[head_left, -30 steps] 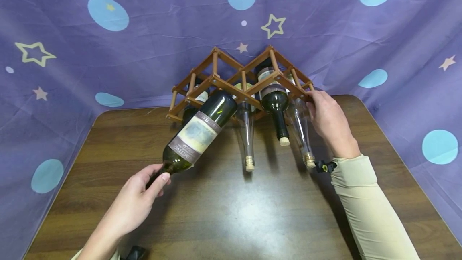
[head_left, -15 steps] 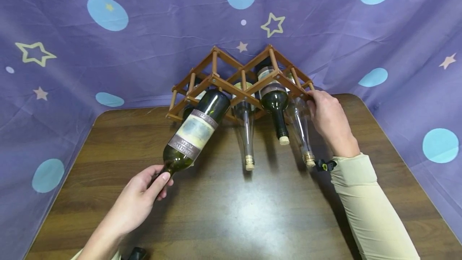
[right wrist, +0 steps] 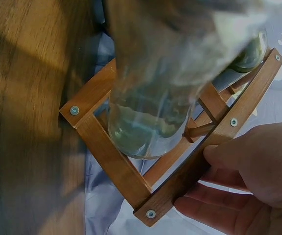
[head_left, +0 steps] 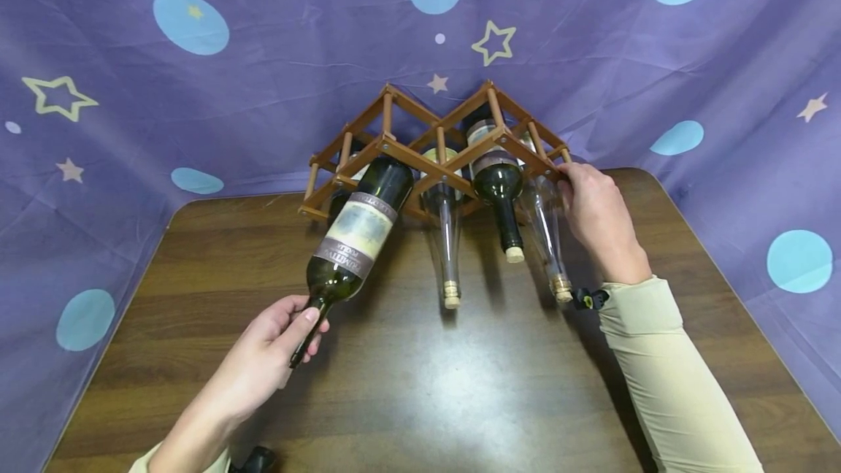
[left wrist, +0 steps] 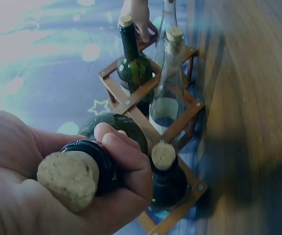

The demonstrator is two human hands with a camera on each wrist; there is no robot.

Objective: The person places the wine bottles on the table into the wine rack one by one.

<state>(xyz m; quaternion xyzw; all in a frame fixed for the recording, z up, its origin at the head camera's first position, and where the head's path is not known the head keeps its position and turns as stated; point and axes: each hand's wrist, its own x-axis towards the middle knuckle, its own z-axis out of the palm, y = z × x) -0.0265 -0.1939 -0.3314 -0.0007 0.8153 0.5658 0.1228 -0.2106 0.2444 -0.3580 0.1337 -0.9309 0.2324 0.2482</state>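
In the head view my left hand (head_left: 276, 349) grips a dark green wine bottle (head_left: 355, 232) by its neck. The bottle slants, with its base against the front of a wooden wine rack (head_left: 473, 155); whether the base has entered a slot I cannot tell. Its cork (left wrist: 67, 178) faces the left wrist camera. My right hand (head_left: 598, 214) holds the rack's right end, thumb and fingers pinching a wooden slat (right wrist: 195, 161) in the right wrist view. Neck-out in the rack lie a corked clear bottle (head_left: 450, 239), a green bottle (head_left: 499, 185) and another clear bottle (head_left: 547, 232).
Another dark bottle (left wrist: 170, 188) lies in the rack's left end, mostly hidden behind the held one in the head view. The rack stands at the back of a brown wooden table (head_left: 420, 385). Behind it hangs a purple cloth (head_left: 296, 35) with stars and dots.
The held bottle's base has shifted left and toward the back, and its tilt is steeper. My left hand has moved slightly right. My right hand stays on the rack.
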